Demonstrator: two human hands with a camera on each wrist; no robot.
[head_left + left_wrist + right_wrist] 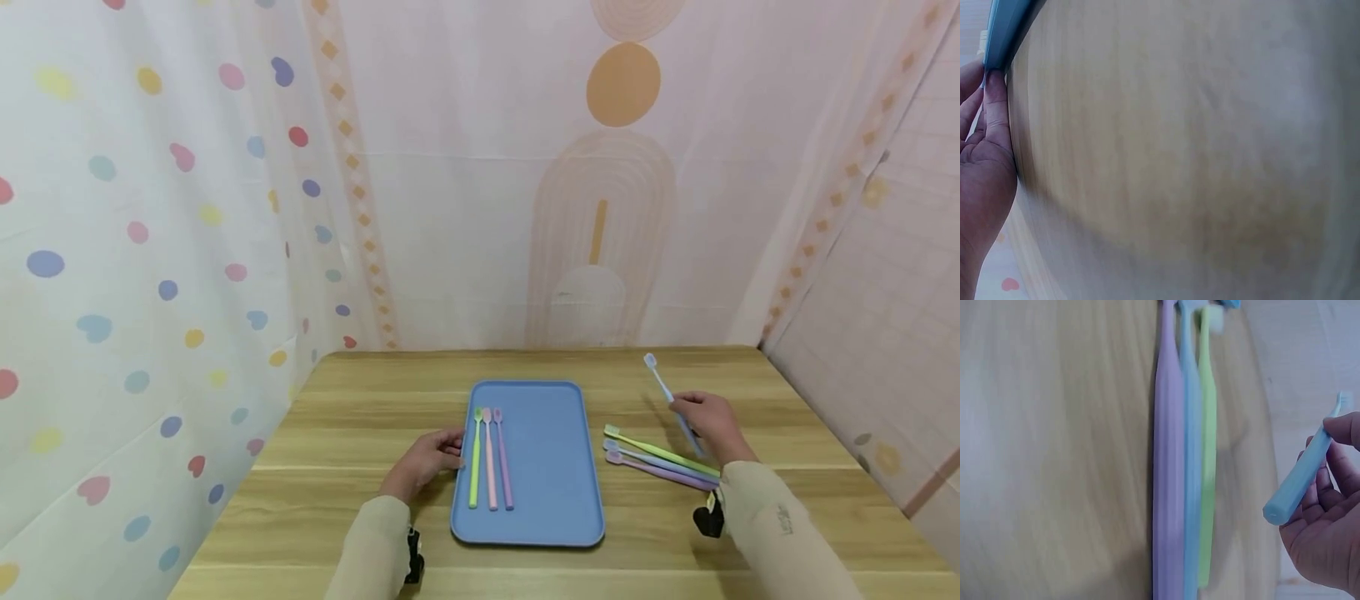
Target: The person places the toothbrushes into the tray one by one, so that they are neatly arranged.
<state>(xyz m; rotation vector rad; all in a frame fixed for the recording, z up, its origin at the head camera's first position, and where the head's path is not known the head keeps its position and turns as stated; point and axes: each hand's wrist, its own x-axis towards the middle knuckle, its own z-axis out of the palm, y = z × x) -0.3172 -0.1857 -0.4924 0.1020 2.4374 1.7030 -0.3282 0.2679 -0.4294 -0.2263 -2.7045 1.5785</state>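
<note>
A light blue toothbrush (663, 385) is in my right hand (708, 421), pinched between thumb and fingers and lifted off the table, bristle head pointing away. In the right wrist view its thick handle end (1282, 509) sticks out of the hand (1329, 531). Below it lie a green toothbrush (1208, 425), a second blue toothbrush (1190, 425) and a purple toothbrush (1169, 437), side by side. My left hand (423, 462) holds the left rim of a blue tray (555, 467). Inside the tray, a green toothbrush (475, 467), a pink toothbrush (491, 471) and a purple toothbrush (505, 471) lie roughly parallel.
The wooden table (360, 400) carries the tray at its middle and the loose toothbrushes at its right. Patterned curtains (465, 208) hang behind the table and along its left. A black wrist device (708, 515) shows below my right sleeve.
</note>
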